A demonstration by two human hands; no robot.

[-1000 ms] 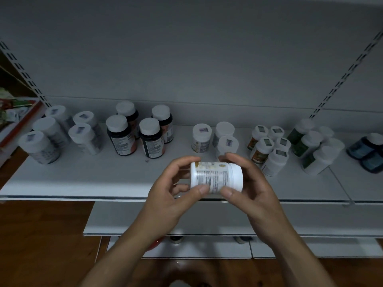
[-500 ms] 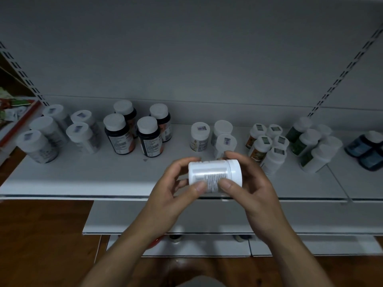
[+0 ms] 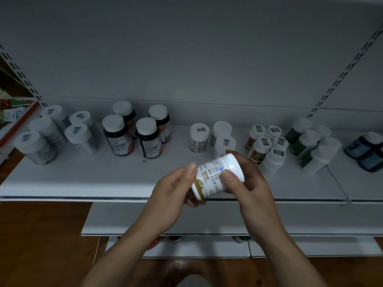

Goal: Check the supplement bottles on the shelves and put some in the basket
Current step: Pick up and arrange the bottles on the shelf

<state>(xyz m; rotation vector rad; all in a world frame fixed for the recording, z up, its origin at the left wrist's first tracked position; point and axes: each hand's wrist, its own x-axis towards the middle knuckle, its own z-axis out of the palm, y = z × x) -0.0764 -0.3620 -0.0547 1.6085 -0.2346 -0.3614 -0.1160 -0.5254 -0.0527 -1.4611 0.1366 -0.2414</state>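
White plastic bottle [image 3: 215, 179], gold band at its base, printed label facing up. It is held in the air just before the front edge of the upper shelf [image 3: 93, 179], tilted, with the cap up and to the right and the base down and to the left.

Left grip [image 3: 172, 195]: grasping the bottle's base end, thumb tip on the label, fingers curled beneath.
Right grip [image 3: 250, 183]: grasping the cap end, thumb laid across the label just below the cap, fingers wrapped behind.

On the shelf behind, left to right, all upright:
- a cluster of white bottles [image 3: 80, 139] with small stickers on their caps;
- four dark bottles [image 3: 118, 137] with white caps, close together in two rows;
- three white bottles [image 3: 198, 138], one of them partly hidden by the held bottle's cap;
- small orange-labelled bottles [image 3: 258, 151], packed close;
- green-labelled bottles [image 3: 303, 141];
- blue bottles [image 3: 364, 150] at the far right edge.

A lower shelf [image 3: 196, 218] juts out beneath. Brown wooden floor [image 3: 41, 241] to the left and below. The label print is too small to read.
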